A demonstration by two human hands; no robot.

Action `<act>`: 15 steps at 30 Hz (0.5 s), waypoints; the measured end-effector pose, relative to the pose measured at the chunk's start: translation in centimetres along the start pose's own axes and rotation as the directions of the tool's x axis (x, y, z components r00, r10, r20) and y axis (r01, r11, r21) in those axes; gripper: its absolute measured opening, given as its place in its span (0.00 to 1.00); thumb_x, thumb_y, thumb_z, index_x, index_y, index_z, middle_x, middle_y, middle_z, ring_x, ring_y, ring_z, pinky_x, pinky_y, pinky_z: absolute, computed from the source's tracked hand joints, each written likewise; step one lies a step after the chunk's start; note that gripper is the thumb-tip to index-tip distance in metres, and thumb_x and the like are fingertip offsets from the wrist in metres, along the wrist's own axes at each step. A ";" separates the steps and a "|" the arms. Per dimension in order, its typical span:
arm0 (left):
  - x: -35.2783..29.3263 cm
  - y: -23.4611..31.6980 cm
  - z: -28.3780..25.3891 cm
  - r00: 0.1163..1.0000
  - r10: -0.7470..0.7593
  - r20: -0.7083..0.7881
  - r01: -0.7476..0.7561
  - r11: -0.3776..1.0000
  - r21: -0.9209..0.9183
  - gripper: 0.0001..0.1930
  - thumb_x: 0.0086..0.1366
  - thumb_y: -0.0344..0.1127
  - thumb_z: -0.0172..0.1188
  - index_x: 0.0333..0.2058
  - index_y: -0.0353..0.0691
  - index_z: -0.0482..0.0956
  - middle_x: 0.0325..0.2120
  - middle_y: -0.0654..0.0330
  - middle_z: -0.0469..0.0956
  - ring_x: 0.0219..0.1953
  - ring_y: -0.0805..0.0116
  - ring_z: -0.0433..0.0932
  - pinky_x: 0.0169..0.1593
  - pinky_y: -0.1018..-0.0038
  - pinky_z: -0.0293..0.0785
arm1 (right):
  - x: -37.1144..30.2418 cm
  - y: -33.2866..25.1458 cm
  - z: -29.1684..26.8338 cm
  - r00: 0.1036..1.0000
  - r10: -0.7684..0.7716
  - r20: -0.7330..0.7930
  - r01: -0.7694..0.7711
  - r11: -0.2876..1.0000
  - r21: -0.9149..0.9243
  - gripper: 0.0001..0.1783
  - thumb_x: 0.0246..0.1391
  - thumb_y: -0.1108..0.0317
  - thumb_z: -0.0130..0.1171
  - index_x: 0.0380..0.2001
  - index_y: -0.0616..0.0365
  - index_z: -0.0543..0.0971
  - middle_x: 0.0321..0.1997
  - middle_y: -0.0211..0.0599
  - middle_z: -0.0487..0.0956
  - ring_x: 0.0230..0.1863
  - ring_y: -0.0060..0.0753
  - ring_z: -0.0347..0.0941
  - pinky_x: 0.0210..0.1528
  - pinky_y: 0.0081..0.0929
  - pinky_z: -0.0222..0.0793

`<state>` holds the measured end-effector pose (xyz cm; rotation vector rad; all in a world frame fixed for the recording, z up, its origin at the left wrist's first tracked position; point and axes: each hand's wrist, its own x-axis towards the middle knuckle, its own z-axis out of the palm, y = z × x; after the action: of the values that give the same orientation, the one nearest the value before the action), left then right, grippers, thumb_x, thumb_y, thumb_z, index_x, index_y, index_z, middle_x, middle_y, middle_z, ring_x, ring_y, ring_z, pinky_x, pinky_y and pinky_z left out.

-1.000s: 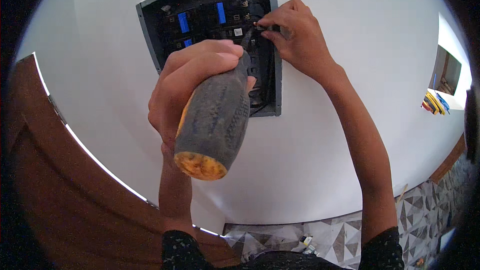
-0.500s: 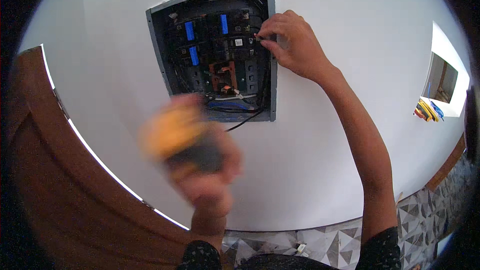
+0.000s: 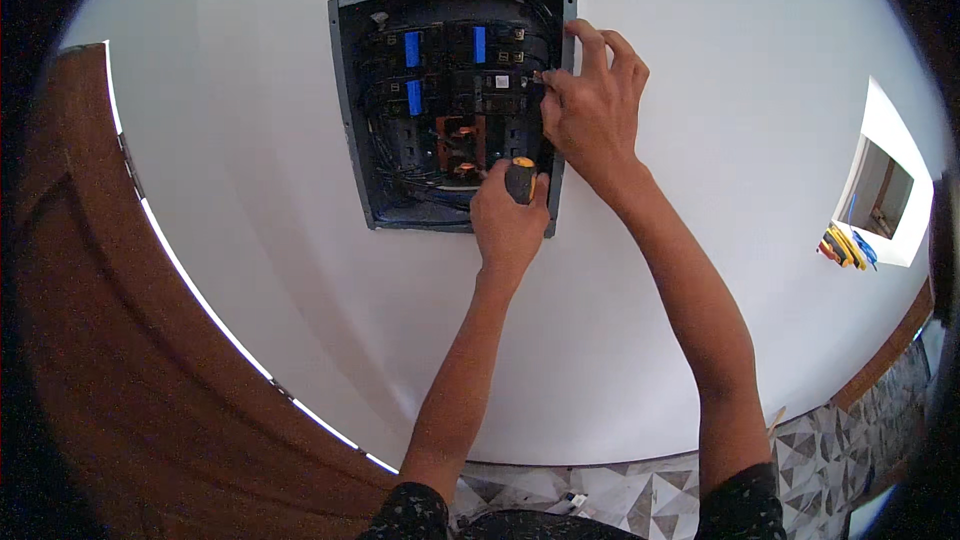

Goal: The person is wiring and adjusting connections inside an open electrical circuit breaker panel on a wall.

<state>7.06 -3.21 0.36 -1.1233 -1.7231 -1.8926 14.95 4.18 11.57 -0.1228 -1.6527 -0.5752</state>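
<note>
A recessed electrical panel box [image 3: 345, 120] with a grey metal frame is set in the white wall. Inside are black circuit breakers [image 3: 500, 102], some with blue parts, and a copper-coloured busbar assembly [image 3: 462, 130]. My left hand [image 3: 510, 225] is closed around a black-and-yellow handle, apparently a screwdriver [image 3: 520, 182], at the box's lower right; its tip is hidden. At the right edge of the box, my right hand [image 3: 598, 110] pinches a dark wire with a small bare copper end [image 3: 539, 76] beside a breaker. Some of its fingers rest by the frame.
Dark wires [image 3: 425, 190] run along the bottom of the box. A brown door [image 3: 150, 340] stands at the left. To the right, several yellow, red and blue-handled tools [image 3: 848, 246] lie at a wall opening [image 3: 885, 185]. Patterned floor tiles [image 3: 640, 495] show below.
My left hand has moved up and right from below the box, bringing the screwdriver to the breakers' lower right. My right hand stays at the box's right edge, its fingers more spread.
</note>
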 end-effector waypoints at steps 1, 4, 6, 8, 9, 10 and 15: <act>0.2 0.0 0.0 1.000 -0.007 0.021 0.006 1.000 0.021 0.17 0.58 0.35 0.66 0.41 0.29 0.76 0.31 0.43 0.80 0.36 0.44 0.81 0.42 0.58 0.74 | 0.0 -0.1 0.0 1.000 -0.011 0.002 0.011 0.999 -0.053 0.10 0.35 0.75 0.67 0.27 0.55 0.87 0.63 0.39 0.65 0.64 0.50 0.56 0.61 0.48 0.52; 0.2 1.1 -0.3 0.987 -0.101 0.125 0.106 0.994 -0.038 0.16 0.58 0.34 0.66 0.40 0.28 0.77 0.32 0.42 0.81 0.36 0.44 0.81 0.43 0.58 0.75 | 0.1 0.3 0.4 1.000 -0.018 0.012 0.019 0.990 -0.142 0.10 0.35 0.75 0.67 0.26 0.55 0.87 0.64 0.39 0.65 0.65 0.51 0.54 0.62 0.48 0.51; 0.4 0.7 -0.2 0.991 -0.077 0.109 0.081 0.996 -0.036 0.16 0.58 0.34 0.66 0.40 0.28 0.77 0.31 0.42 0.81 0.36 0.44 0.81 0.42 0.58 0.75 | 0.0 0.2 0.4 1.000 -0.006 0.010 0.007 0.993 -0.121 0.09 0.35 0.76 0.67 0.26 0.55 0.87 0.64 0.39 0.65 0.65 0.51 0.54 0.62 0.48 0.52; 0.5 0.3 -0.3 0.994 -0.055 0.091 0.059 0.998 -0.034 0.16 0.57 0.34 0.66 0.40 0.29 0.78 0.30 0.43 0.81 0.35 0.44 0.81 0.41 0.58 0.75 | 0.0 0.1 0.5 1.000 0.004 0.011 -0.003 0.995 -0.100 0.09 0.35 0.76 0.67 0.25 0.54 0.86 0.64 0.38 0.65 0.65 0.51 0.54 0.62 0.48 0.52; 0.5 0.3 -0.3 0.998 -0.004 0.060 0.005 1.000 -0.011 0.16 0.57 0.34 0.66 0.40 0.29 0.78 0.30 0.43 0.81 0.34 0.45 0.82 0.40 0.58 0.75 | 0.1 0.2 0.6 1.000 0.009 0.012 -0.008 0.995 -0.097 0.09 0.35 0.76 0.66 0.25 0.55 0.86 0.64 0.39 0.65 0.65 0.51 0.54 0.62 0.48 0.52; 0.6 0.4 -0.3 0.998 0.048 0.030 -0.048 0.999 0.014 0.16 0.57 0.34 0.66 0.40 0.29 0.78 0.30 0.44 0.81 0.34 0.45 0.82 0.40 0.58 0.76 | 0.1 0.3 0.7 1.000 0.014 0.014 -0.012 0.995 -0.095 0.08 0.35 0.76 0.66 0.25 0.55 0.86 0.64 0.39 0.65 0.65 0.51 0.54 0.61 0.48 0.53; 1.6 0.9 -0.5 0.999 0.016 0.045 -0.018 0.999 0.048 0.14 0.56 0.34 0.66 0.37 0.30 0.79 0.28 0.45 0.81 0.33 0.45 0.82 0.39 0.58 0.75 | 0.1 0.2 1.6 0.997 -0.012 -0.071 0.008 0.998 -0.057 0.08 0.34 0.78 0.63 0.24 0.60 0.84 0.62 0.44 0.65 0.63 0.55 0.56 0.59 0.52 0.53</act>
<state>6.49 -3.50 2.16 -1.1670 -1.7675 -1.8187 13.60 5.03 11.64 -0.1335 -1.5693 -0.6277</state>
